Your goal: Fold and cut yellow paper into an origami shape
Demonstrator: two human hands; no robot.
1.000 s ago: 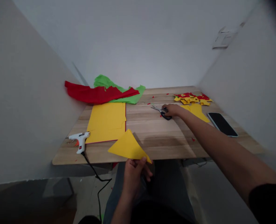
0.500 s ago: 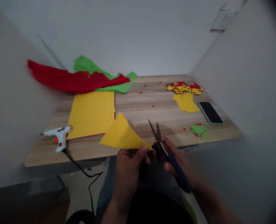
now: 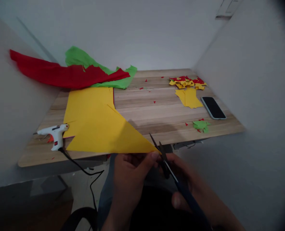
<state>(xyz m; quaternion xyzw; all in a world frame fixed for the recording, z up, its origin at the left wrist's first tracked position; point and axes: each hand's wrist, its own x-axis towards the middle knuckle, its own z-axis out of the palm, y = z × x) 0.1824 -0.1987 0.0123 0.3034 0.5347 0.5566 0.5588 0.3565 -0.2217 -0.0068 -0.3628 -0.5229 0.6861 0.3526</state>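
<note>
Clock read from mid-view. Wood-grain table [image 3: 137, 106] fills the centre. Largest loose thing on it: red fabric-like sheet [image 3: 67, 76] at ten, rumpled, its far left end blurred on my feed, lying over a green sheet [image 3: 77, 57]. Below these, flat yellow sheets [image 3: 90, 96], a red edge showing along their right side; part hidden under the red.

Yellow paper wedge [image 3: 108, 138] at eight, in front of the flat yellow sheets: smooth, plain, broad on the left, narrowing to a sharp tip toward five, shadow across its right half. Same yellow behind it, so I lose part of its upper-left outline.

Left hand [image 3: 130, 176] at half past six: thumb and fingers pinching the wedge near its tip, lower fingers partly hidden. Right hand [image 3: 190, 183] between four and five: fingers curled around the scissors [image 3: 163, 155]; I cannot tell how the thumb sits on the handle. Blades parted in a narrow V at the tip; whether paper lies between them or behind, I can't make out. Blue handle runs down to the bottom edge.

White glue gun [image 3: 58, 134] near nine, cord dropping off the table. Phone [image 3: 213, 108] at three. Yellow cut pieces [image 3: 190, 98] and mixed red-yellow scraps [image 3: 187, 82] toward two. Smallest: green scraps [image 3: 201, 125], just past three.
</note>
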